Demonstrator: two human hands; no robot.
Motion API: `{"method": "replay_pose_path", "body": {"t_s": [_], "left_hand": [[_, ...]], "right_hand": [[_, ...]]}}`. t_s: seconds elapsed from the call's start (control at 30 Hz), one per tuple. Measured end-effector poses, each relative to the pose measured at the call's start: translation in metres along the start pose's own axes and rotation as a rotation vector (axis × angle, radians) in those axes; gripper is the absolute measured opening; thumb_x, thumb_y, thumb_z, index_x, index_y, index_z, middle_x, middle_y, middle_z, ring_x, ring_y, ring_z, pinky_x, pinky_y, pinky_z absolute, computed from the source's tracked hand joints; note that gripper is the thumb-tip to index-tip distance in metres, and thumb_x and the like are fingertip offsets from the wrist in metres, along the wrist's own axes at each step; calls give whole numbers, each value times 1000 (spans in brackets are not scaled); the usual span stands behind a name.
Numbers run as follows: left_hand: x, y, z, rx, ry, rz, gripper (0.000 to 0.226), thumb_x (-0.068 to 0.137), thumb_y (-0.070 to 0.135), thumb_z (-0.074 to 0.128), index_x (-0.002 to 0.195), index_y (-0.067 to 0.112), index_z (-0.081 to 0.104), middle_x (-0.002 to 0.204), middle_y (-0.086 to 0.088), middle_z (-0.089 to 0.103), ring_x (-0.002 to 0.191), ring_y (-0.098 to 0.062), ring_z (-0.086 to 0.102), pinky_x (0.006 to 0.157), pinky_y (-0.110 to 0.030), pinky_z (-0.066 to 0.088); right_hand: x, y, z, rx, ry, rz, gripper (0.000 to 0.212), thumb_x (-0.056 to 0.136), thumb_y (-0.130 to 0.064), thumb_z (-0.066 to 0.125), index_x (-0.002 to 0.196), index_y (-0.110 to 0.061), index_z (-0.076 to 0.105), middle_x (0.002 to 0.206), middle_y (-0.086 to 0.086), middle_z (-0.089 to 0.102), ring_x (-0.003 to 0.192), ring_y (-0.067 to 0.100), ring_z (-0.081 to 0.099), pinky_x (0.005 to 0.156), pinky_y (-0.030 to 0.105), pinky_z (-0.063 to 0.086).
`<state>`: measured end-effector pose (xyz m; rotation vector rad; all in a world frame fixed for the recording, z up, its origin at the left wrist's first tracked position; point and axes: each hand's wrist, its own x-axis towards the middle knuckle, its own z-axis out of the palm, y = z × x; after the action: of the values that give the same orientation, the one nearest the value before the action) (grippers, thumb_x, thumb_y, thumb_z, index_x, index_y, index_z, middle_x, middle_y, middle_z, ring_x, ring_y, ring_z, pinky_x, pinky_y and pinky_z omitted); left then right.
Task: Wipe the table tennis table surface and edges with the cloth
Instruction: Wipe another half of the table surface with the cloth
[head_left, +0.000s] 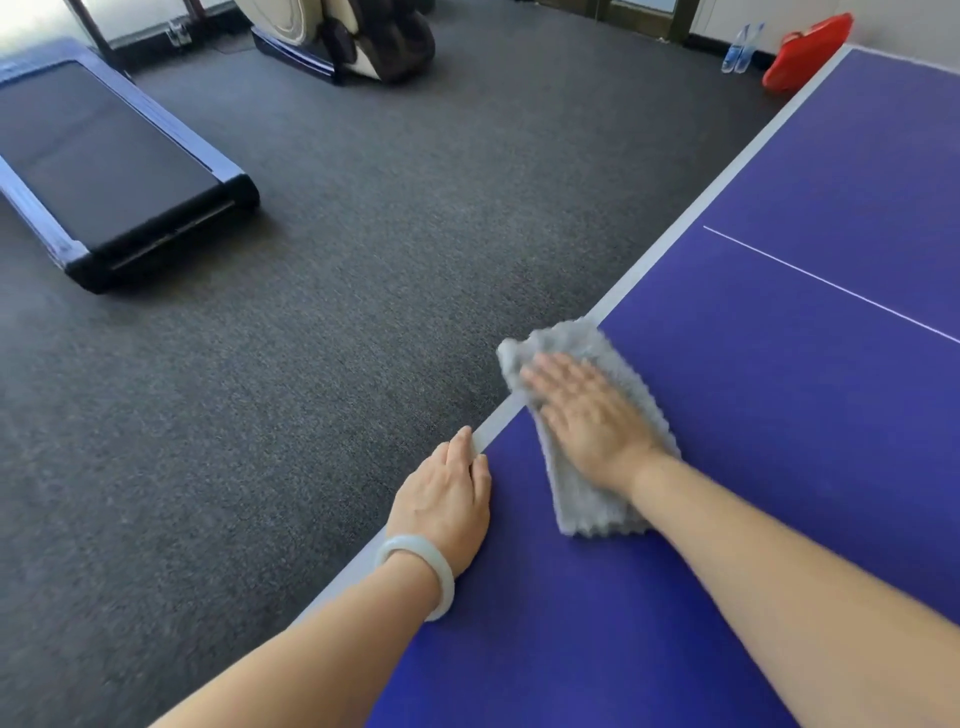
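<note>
Head view, one entry per item.

1. Cloth (592, 501): grey, nubbly, folded into a long pad. It lies directly beneath the right hand (584, 415), on the table tennis table (779, 467). Its long axis runs in line with the hand, from behind the heel of the palm to past the fingertips. The far end points at the pale edge band (696, 210), crosses it at a slant and just overhangs the carpet (337, 338).

2. Right hand: flat on the cloth, fingers straight and close together, pressing rather than gripping. It is slightly blurred.

3. Left hand (447, 499): just beside the right hand, on its thumb side, apart from the cloth. The palm is down on the blue top, fingers straight and together, fingertips on the edge band. It holds nothing. A pale bangle (418, 569) sits at the wrist.

4. Judgement: the right hand is the working hand. Unwiped edge band lies beyond its fingertips, so the coming stroke probably turns along that band.

5. White line (831, 283): well beyond the right hand, on the little-finger side.
</note>
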<state>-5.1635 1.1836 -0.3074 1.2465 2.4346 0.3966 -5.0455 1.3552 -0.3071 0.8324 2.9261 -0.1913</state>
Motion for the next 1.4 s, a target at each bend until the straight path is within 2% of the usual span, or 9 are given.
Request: {"method": "replay_pose_path", "body": {"t_s": [0.13,0.27,0.37,0.6,0.77,0.87,1.07,1.27,1.4], "left_hand": [[2,1,4,43,14,12,48,104,37,25,146,15,33,133,0,52,123,-20,50,104,-33,37],[4,0,5,89,-10,28,47,104,32,23,146,13,32,133,-1,51,124,-19,49,107,-31,35],[4,2,4,79,-13,19,45,104,33,23,143,15,34,127,0,52,119,-20,51,103,-33,36],[3,5,0,81,-48,-9,38,103,34,25,133,15,39,120,-1,52,114,-23,52,99,-36,38],[0,9,-6,76,-57,-16,32,104,33,26,124,14,43,116,-2,54,113,-25,53,97,-36,39],[-1,10,-7,69,-58,-28,34,104,33,26,125,13,43,115,-2,54,112,-24,53,96,-36,39],[-3,11,1,187,3,-29,52,104,32,25,153,12,25,147,-3,41,136,-22,38,111,-34,27],[18,49,13,190,189,366,55,86,5,67,138,-5,50,141,-22,52,134,-39,48,112,-50,35],[58,115,28,178,98,424,60,104,26,34,157,7,11,165,-9,6,153,-22,1,122,-34,-7]], "right_hand": [[8,-18,7,104,96,304,56,108,-31,14,160,-18,-1,168,2,-8,154,17,-12,125,39,-9],[-62,-77,32,121,143,37,57,103,-28,25,158,-11,23,166,6,17,154,22,11,123,42,8],[-46,-25,16,59,80,-148,54,105,-31,23,157,-16,23,165,1,16,154,17,12,124,39,8],[20,17,2,131,122,399,55,108,-25,20,160,-16,6,168,2,-1,155,17,-5,125,35,-7],[-87,-53,26,173,143,103,65,93,-7,28,157,-7,22,166,7,15,154,23,10,125,41,4],[-143,-17,26,95,122,85,59,97,-15,29,156,-8,28,165,6,21,153,21,18,120,38,16],[-101,64,8,104,80,311,55,107,-32,12,157,-21,-7,166,-5,-15,151,7,-20,125,32,-10],[-92,70,12,110,109,334,57,106,-36,12,159,-20,-3,166,-5,-11,152,8,-18,125,33,-10],[-89,71,12,105,98,344,57,107,-35,17,160,-22,-2,167,-6,-10,152,8,-17,125,34,-8]]}}
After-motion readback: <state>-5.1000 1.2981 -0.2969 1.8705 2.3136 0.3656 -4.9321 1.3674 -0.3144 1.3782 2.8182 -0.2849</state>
